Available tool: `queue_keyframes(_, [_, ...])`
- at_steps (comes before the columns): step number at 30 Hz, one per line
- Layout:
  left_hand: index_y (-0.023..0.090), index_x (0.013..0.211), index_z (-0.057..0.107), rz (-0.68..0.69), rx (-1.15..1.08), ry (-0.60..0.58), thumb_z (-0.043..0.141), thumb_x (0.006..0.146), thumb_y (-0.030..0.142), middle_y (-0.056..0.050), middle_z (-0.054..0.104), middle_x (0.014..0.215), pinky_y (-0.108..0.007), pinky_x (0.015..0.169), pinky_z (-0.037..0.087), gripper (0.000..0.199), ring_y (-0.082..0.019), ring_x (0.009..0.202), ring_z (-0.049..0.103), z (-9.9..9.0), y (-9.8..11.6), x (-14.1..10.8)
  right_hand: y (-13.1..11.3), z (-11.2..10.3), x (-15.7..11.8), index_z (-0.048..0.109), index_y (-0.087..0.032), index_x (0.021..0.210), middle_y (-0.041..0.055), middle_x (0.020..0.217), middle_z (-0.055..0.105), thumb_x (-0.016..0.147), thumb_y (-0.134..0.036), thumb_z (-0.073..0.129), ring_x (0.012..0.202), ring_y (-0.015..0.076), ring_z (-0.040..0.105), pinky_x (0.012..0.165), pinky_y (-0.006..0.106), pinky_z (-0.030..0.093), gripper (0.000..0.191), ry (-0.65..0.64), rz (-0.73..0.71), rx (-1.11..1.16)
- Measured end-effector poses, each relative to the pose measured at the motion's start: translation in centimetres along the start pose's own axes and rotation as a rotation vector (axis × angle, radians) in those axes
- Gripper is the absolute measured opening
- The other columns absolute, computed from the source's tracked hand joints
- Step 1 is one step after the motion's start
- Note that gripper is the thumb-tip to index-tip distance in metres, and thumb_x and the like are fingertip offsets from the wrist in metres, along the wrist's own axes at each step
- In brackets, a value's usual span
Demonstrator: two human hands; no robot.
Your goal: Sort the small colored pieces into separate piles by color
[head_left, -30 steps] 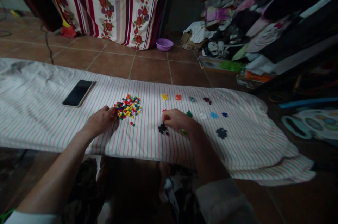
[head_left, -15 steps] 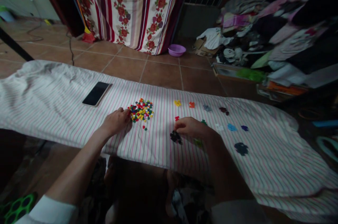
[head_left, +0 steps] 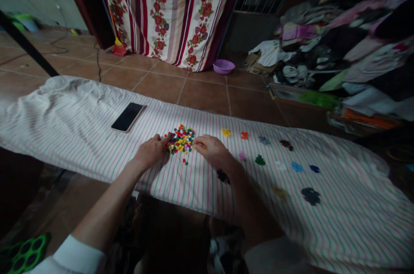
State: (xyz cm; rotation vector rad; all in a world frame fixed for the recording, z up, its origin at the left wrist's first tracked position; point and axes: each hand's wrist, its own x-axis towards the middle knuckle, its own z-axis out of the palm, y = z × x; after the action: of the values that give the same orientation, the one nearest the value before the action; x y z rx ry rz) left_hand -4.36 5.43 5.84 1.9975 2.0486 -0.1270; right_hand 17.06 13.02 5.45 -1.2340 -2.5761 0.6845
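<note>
A mixed pile of small colourful plastic pieces lies on the striped cloth between my hands. At its left edge is my left hand, fingers drawn together and fingertips touching the pieces. My right hand is at the pile's right edge, thumb and fingers pinched; anything between them is too small to make out. Sorted by colour, little groups lie to the right: yellow pieces, orange pieces, green pieces, and light blue pieces. Black pieces are partly hidden by my right wrist.
A phone rests on the striped cloth left of the pile. Dark grey pieces sit farther right. Beyond the table are a purple basin, a floral curtain and heaped clothes.
My right hand has moved left from beside the black pieces to the mixed pile. My left hand stays at the pile's left edge. The whole view has shifted slightly.
</note>
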Motion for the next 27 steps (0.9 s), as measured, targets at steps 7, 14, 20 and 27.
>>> queue_keyframes(7, [0.023, 0.132, 0.051, 0.019, -0.011, 0.006, 0.03, 0.097, 0.026, -0.01, 0.058, 0.105, -0.033, 0.084, 0.048, 0.042, -0.02, 0.096, 0.063, -0.2, -0.1, -0.4, -2.9, 3.3, 3.7, 0.068, -0.027, 0.117, 0.0063, 0.097, 0.06, 0.096, -0.026, 0.045, 0.088, 0.0167, 0.058, 0.079, 0.025, 0.042, 0.031, 0.163, 0.045, -0.06])
queue_keyframes(14, [0.024, 0.128, 0.053, 0.018, -0.02, -0.013, 0.032, 0.096, 0.025, -0.01, 0.058, 0.107, -0.033, 0.082, 0.049, 0.038, -0.021, 0.097, 0.064, -0.5, -0.1, -0.5, -4.5, 4.6, 5.4, 0.068, -0.026, 0.117, 0.0101, 0.103, 0.06, 0.098, -0.022, 0.037, 0.097, 0.0193, 0.056, 0.084, 0.028, 0.042, 0.037, 0.075, 0.12, -0.184])
queue_keyframes(20, [0.021, 0.127, 0.054, 0.014, -0.013, -0.021, 0.031, 0.096, 0.024, -0.012, 0.059, 0.109, -0.033, 0.082, 0.049, 0.039, -0.023, 0.1, 0.063, -0.6, 0.1, -0.7, -4.7, 5.0, 5.9, 0.07, -0.028, 0.113, 0.0093, 0.108, 0.06, 0.095, -0.023, 0.044, 0.1, 0.0192, 0.055, 0.086, 0.028, 0.042, 0.032, 0.068, 0.156, -0.162])
queue_keyframes(27, [0.021, 0.129, 0.053, 0.028, -0.008, -0.004, 0.032, 0.096, 0.025, -0.012, 0.06, 0.108, -0.035, 0.083, 0.05, 0.04, -0.024, 0.101, 0.063, -0.4, 0.0, -0.7, -4.3, 5.7, 6.2, 0.072, -0.024, 0.096, 0.0071, 0.104, 0.062, 0.092, -0.021, 0.05, 0.1, 0.0167, 0.056, 0.087, 0.025, 0.041, 0.023, 0.132, 0.151, -0.098])
